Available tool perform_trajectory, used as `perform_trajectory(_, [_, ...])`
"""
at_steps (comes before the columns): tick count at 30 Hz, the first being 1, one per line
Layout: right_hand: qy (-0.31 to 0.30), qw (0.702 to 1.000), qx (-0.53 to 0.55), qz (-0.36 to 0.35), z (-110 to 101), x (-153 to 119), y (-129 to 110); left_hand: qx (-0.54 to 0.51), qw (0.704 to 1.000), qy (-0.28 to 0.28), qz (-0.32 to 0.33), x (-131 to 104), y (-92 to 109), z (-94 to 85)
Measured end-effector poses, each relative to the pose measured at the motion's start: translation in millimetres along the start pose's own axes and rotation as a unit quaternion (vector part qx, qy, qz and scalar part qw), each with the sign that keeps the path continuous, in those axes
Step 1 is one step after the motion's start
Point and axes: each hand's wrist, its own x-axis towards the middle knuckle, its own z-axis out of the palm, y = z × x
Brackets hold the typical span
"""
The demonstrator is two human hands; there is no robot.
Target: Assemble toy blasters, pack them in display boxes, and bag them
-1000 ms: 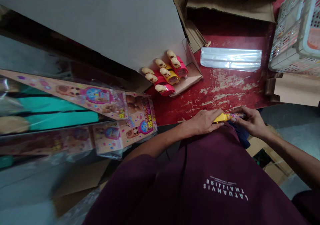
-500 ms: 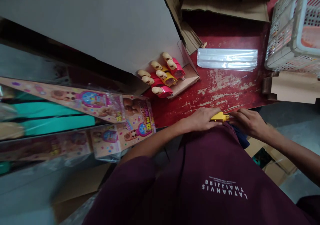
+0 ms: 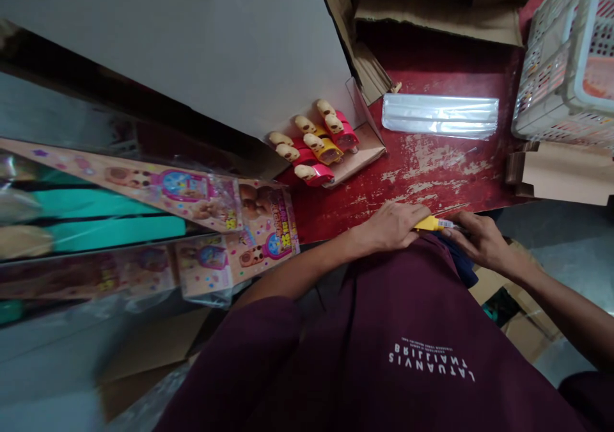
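My left hand (image 3: pixel 393 228) is wrapped round a yellow plastic piece (image 3: pixel 428 223) in front of my dark maroon shirt, at the near edge of a red table (image 3: pixel 345 208). From the right, my right hand (image 3: pixel 480 235) pinches a small clear item with a barcode-like label (image 3: pixel 447 224), which touches the right end of the yellow piece. Most of what the right fingers hold is hidden. Beyond my left hand, several red and yellow toys with cream animal heads (image 3: pixel 320 143) lie at a cardboard edge.
Clear plastic sleeves (image 3: pixel 440 116) lie on the red table. A white basket (image 3: pixel 551 67) stands at right above a cardboard flap (image 3: pixel 568 171). An open carton (image 3: pixel 439 22) is at the back. Printed packages (image 3: pixel 261 246) and green items (image 3: pixel 112 232) are at left, below a large grey-white panel (image 3: pixel 192 48).
The right fingers have drawn slightly away from the yellow piece, and the labelled clear item now shows between the hands. The view has shifted a little.
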Motion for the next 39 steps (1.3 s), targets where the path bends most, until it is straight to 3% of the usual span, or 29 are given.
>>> perform_trajectory(3, [-0.007, 0.995, 0.066, 0.074, 1, 6, 4, 0.016, 0.999, 0.037, -0.003, 0, 0, -1.3])
perform_trajectory(5, [0.019, 0.984, 0.129, 0.124, 2, 12, 7, 0.022, 0.988, 0.145, -0.038, -2, -1, 1.8])
perform_trajectory(8, [0.076, 0.944, 0.264, 0.182, 8, 20, 13, -0.029, 0.917, 0.363, -0.160, -3, -3, 12.6])
perform_trajectory(10, [0.086, 0.917, 0.340, 0.189, 17, 25, 15, -0.147, 0.866, 0.428, -0.210, 0, -4, 23.7])
perform_trajectory(12, [0.058, 0.913, 0.359, 0.183, 29, 29, 17, -0.305, 0.841, 0.398, -0.202, 6, -5, 35.6])
perform_trajectory(15, [0.023, 0.962, 0.239, 0.132, 43, 39, 17, -0.446, 0.808, 0.341, -0.179, 13, -8, 47.7])
perform_trajectory(17, [0.074, 0.990, 0.104, 0.052, 46, 48, 13, -0.425, 0.808, 0.357, -0.197, 11, -12, 49.9])
perform_trajectory(19, [0.107, 0.994, 0.010, -0.034, 44, 59, 6, -0.359, 0.839, 0.360, -0.193, 3, -15, 49.0])
perform_trajectory(21, [0.061, 0.992, -0.034, -0.102, 41, 73, -5, -0.304, 0.875, 0.337, -0.168, -7, -19, 47.7])
perform_trajectory(23, [0.010, 0.986, -0.065, -0.154, 40, 89, -15, -0.273, 0.879, 0.354, -0.165, -17, -24, 48.4])
perform_trajectory(26, [0.045, 0.973, -0.100, -0.201, 46, 116, -26, -0.245, 0.817, 0.468, -0.234, -29, -40, 57.1])
perform_trajectory(30, [0.091, 0.963, -0.100, -0.232, 64, 160, -30, -0.206, 0.652, 0.612, -0.397, -46, -82, 80.0])
perform_trajectory(32, [0.077, 0.960, -0.095, -0.251, 74, 183, -30, -0.156, 0.603, 0.652, -0.433, -54, -102, 87.7])
perform_trajectory(34, [0.056, 0.958, -0.095, -0.266, 83, 204, -29, -0.097, 0.606, 0.667, -0.423, -61, -116, 88.0])
perform_trajectory(39, [0.010, 0.952, -0.104, -0.289, 92, 227, -28, 0.017, 0.672, 0.632, -0.385, -74, -129, 66.1])
